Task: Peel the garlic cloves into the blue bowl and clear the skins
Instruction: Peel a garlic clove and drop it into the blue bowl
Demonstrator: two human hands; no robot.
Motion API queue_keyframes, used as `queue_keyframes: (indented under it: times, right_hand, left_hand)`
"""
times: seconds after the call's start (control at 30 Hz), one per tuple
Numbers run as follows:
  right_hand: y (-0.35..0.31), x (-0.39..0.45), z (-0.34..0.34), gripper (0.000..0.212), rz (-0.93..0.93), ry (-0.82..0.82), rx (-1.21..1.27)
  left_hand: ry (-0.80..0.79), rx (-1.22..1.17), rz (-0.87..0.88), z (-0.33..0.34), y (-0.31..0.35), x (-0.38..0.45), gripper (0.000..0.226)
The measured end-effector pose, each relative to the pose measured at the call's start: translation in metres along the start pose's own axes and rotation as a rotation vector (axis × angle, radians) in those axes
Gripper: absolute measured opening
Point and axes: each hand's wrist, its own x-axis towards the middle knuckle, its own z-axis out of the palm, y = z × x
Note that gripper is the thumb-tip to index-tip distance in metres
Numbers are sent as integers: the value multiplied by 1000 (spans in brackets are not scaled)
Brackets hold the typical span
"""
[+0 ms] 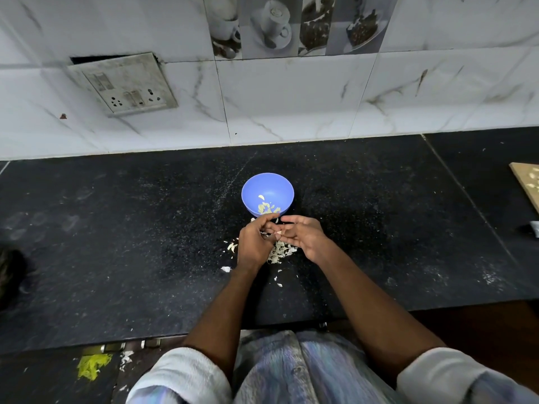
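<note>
The fingers of both hands meet just in front of the near rim of the blue bowl, and between them sits a small pale garlic clove, mostly hidden. The left hand is curled over it with fingertips bent inward, apparently pinching the clove. The right hand lies beside it with fingers fairly straight and close together, touching the left fingertips; whether it grips the clove or only steadies it cannot be told.

Directly under and just behind the fingers, toward the person, a heap of papery garlic skins lies on the dark table, with stray flakes scattered a little further out. Just beyond the fingertips stands the blue bowl, holding a few peeled cloves near its closer wall.

What could go wrong: the hands work beside the bowl, not over it, so a slippery peeled clove could drop into the skin heap and be lost among the scraps. Equally, skin flicked forward could land in the bowl with the clean cloves. The bowl looks light, and a knuckle bumping its near rim might tip or slide it. Loose flakes near the table's front edge may fall to the floor, where some debris already lies.
</note>
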Motion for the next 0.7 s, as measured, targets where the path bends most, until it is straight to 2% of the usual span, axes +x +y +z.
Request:
queue_keyframes:
  times: [0.1, 0.27, 0.37, 0.5, 0.6, 0.7]
  right_hand:
    - [0, -2, 2, 36, -40, 9, -101]
    - [2, 1, 4, 14, -154, 180, -216]
    - [5, 5, 4, 20, -239, 235, -359]
    - [4, 4, 6, 9, -266, 120, -385]
    - [2, 1, 9, 17, -255, 31, -390]
    - [3, 1, 12, 16, -277, 30, -410]
  left_hand:
    - [7, -14, -15, 1, -5, 1, 45]
    - [80, -187, -97, 0, -5, 3, 34]
    - [108, -272, -154, -2, -8, 3, 25]
    - [185, -287, -210, -2, -11, 2, 14]
    - [197, -252, -223, -2, -11, 3, 13]
    - [197, -202, -217, -2, -10, 3, 17]
